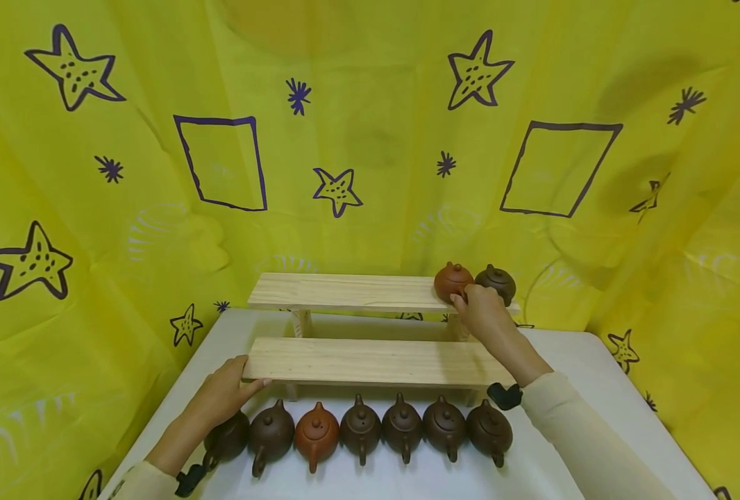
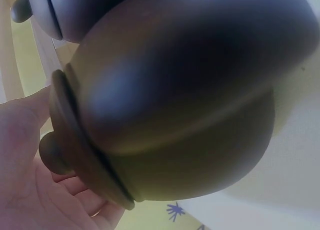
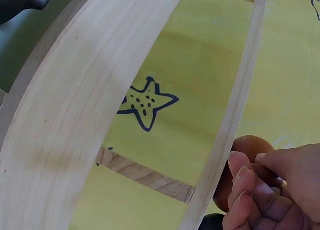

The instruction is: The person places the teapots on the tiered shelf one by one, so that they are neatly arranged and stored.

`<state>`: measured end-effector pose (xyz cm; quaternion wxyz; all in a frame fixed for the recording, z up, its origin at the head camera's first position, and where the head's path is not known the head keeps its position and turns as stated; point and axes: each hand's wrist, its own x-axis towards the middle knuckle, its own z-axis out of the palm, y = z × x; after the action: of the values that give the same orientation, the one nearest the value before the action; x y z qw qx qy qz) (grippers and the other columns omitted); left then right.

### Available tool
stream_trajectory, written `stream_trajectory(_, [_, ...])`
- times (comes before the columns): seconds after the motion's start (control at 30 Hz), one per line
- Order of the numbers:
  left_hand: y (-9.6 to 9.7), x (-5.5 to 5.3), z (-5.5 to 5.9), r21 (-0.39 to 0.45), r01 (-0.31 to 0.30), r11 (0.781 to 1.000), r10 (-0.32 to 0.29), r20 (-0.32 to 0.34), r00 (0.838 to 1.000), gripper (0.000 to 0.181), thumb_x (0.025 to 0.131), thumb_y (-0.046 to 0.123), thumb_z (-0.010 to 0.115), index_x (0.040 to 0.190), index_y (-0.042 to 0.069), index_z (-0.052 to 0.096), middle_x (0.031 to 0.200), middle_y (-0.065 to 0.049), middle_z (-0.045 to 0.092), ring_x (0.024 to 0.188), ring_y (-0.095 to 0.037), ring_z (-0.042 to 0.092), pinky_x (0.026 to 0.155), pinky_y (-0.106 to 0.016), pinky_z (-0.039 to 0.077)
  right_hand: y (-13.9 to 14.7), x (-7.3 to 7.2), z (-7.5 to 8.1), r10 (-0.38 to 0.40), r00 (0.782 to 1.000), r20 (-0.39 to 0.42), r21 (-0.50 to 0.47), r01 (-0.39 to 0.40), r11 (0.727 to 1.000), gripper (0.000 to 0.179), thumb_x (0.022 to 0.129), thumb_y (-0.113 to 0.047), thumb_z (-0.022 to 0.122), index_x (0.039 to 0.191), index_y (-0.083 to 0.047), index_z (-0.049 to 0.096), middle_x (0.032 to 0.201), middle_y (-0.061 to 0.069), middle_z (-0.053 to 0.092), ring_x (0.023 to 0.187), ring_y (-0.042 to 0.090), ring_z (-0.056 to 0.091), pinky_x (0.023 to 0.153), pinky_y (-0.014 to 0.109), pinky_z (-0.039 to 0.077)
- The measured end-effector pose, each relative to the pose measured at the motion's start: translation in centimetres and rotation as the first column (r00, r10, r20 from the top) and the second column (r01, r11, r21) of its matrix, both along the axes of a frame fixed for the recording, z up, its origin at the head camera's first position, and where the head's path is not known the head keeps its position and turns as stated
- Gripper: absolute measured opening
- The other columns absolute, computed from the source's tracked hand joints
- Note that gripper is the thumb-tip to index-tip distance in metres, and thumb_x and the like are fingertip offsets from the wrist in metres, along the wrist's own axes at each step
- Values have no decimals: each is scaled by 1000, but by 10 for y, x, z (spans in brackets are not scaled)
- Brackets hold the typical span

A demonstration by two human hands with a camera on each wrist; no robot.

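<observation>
In the head view my right hand (image 1: 487, 314) pinches the handle of a reddish-brown teapot (image 1: 451, 279) on the right part of the upper wooden shelf (image 1: 345, 290). The right wrist view shows thumb and fingers of the right hand (image 3: 280, 190) at this teapot (image 3: 254, 144), partly covering it. A dark brown teapot (image 1: 498, 279) stands just to its right. My left hand (image 1: 223, 390) rests at the left end of the lower shelf (image 1: 370, 361), thumb along the front edge. Close below it, partly hidden, is a dark teapot (image 1: 228, 439), large in the left wrist view.
A row of teapots stands on the white table (image 1: 551, 340) in front of the lower shelf, mostly dark brown, with one reddish teapot (image 1: 316, 434) among them. A yellow curtain (image 1: 370, 243) with star drawings surrounds the table's back and sides.
</observation>
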<state>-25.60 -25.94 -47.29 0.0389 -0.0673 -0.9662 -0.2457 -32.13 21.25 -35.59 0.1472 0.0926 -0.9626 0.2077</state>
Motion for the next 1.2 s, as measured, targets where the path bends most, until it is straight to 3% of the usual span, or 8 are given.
stream_trajectory(0.33, [2, 2, 2, -2, -2, 1000, 2, 6, 1000, 76, 98, 42, 75, 141, -16, 50, 129, -32, 63, 119, -48, 64, 97, -62, 51, 3, 0, -1, -37, 999, 18, -24, 38, 999, 45, 106, -21, 63, 66, -8, 47, 59, 3, 41, 50, 20, 44, 49, 31, 33])
stream_trajectory(0.53, [2, 2, 2, -8, -2, 1000, 2, 6, 1000, 76, 99, 43, 74, 141, -16, 50, 130, -33, 63, 120, -49, 63, 97, -62, 51, 9, 10, -2, -41, 997, 66, -27, 43, 999, 54, 104, -29, 68, 60, -13, 42, 55, -3, 32, 50, 15, 34, 50, 30, 29])
stream_trajectory(0.73, [2, 2, 2, -4, -5, 1000, 5, 13, 1000, 78, 99, 44, 74, 142, -16, 49, 132, -34, 61, 123, -51, 62, 99, -63, 50, 20, 36, -11, -10, 997, 80, -49, 14, 999, 54, 104, -29, 68, 59, -14, 42, 56, -6, 30, 51, 13, 32, 50, 29, 29])
stream_trajectory(0.97, [3, 1, 0, 2, 2, 1000, -2, 2, 1000, 79, 99, 44, 74, 142, -17, 48, 133, -35, 61, 125, -51, 61, 101, -63, 49, 37, 77, -40, -30, 996, 84, -66, 36, 997, 42, 104, -21, 64, 65, -12, 52, 57, -4, 36, 52, 13, 37, 50, 28, 30])
stream_trajectory(1.2, [3, 1, 1, -5, -5, 1000, 4, -9, 1000, 75, 98, 43, 75, 138, -16, 51, 128, -33, 63, 119, -49, 64, 98, -62, 51, 46, 117, -68, -62, 981, 184, -100, 82, 992, 38, 104, -29, 67, 71, -11, 60, 57, -4, 39, 53, 13, 41, 51, 26, 34])
